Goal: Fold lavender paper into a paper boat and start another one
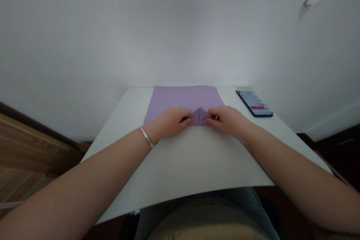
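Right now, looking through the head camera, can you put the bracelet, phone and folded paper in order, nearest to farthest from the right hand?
1. Folded paper: touching the right hand, on its left.
2. Phone: off to its right, a bit farther forward.
3. Bracelet: far to its left, around the left wrist.

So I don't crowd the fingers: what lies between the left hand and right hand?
A small folded purple paper, its edges held by left hand and right hand; the head view shows it.
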Demonstrator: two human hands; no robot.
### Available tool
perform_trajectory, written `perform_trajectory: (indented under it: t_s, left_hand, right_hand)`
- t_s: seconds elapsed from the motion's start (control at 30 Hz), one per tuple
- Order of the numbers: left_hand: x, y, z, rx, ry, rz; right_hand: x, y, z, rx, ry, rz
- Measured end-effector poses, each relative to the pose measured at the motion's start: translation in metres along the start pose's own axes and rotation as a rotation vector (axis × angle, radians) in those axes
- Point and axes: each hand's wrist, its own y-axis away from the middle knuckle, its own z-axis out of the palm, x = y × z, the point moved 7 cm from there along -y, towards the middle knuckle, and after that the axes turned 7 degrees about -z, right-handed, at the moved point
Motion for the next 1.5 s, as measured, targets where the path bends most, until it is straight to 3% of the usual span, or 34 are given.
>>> perform_trajectory:
  t_s: [0.3,0.5,0.73,1.17,1.5]
  left_hand:
    - [-0.016,-0.003,0.005,-0.024,-0.007,-0.183]
    - [-0.02,-0.005,0.01,-0.033,-0.076,-0.222]
    - [-0.02,-0.006,0.01,-0.037,-0.035,-0.227]
    - [-0.026,-0.005,0.009,-0.065,0.04,-0.271]
    - [-0.033,0.0,0.011,-0.309,0.094,-0.343]
  right_hand:
    - [0.007,-0.01,0.006,0.062,-0.091,0.147]
    - [0.005,-0.01,0.008,0.085,-0.098,0.144]
    - [0.001,-0.015,0.014,0.003,0.048,0.178]
    - [-0.002,-0.016,0.017,-0.05,0.113,0.157]
    - [0.004,-0.012,0.023,-0.042,0.122,0.154]
